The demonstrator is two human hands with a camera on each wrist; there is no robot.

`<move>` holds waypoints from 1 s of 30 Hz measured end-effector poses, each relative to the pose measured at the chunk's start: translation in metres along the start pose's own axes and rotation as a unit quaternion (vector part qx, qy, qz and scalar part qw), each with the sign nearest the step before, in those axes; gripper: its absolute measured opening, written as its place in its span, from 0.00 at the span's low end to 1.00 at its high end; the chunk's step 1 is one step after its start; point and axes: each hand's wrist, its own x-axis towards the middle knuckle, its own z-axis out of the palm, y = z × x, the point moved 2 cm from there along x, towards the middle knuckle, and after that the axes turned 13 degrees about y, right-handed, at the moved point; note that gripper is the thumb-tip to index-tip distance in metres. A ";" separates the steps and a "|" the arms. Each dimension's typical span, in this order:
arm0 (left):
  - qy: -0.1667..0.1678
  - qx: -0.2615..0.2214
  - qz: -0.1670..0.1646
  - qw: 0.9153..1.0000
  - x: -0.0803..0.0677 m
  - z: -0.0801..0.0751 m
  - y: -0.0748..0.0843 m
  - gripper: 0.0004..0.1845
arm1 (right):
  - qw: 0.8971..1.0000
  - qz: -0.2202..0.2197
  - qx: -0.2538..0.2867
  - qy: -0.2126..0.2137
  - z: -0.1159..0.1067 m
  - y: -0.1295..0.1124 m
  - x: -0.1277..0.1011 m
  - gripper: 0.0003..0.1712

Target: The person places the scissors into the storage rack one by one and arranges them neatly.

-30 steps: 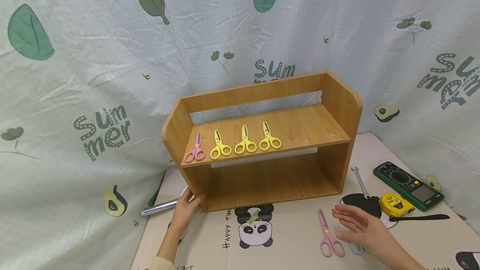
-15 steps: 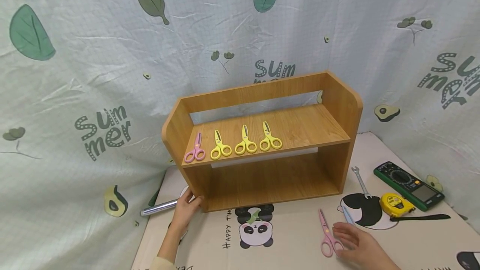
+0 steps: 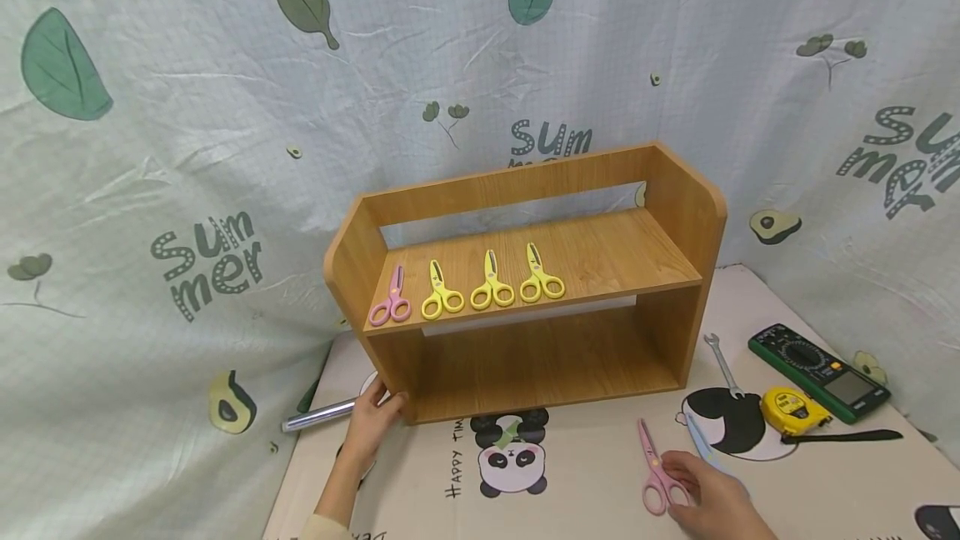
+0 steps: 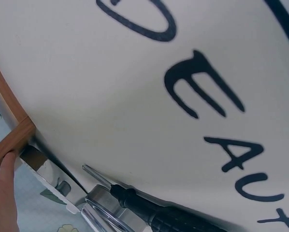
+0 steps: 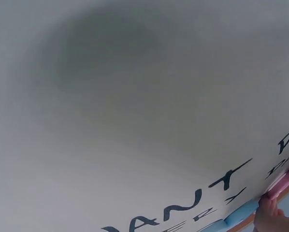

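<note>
At mat's front edge, right hand (image 3: 712, 497) pinching pink scissors (image 3: 657, 473) — left hand (image 3: 371, 426) flat against shelf corner (image 3: 397, 402).

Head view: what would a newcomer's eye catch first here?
The wooden shelf in the middle, with one pink and three yellow scissors lined up on its upper board. Next, the right hand on the pink scissors lying on the mat in front, while the left hand rests against the shelf's lower left corner.

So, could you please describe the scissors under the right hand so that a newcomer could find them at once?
Start at the wooden shelf; on the mat before its right end lie the pink scissors, the right hand touching their handles. Unlike the shelf's pink pair, they lie on the mat.
</note>
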 end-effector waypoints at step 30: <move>-0.003 -0.010 -0.001 1.000 0.004 0.001 -0.004 0.38 | 0.995 0.076 0.051 0.029 -0.020 -0.009 0.000 0.33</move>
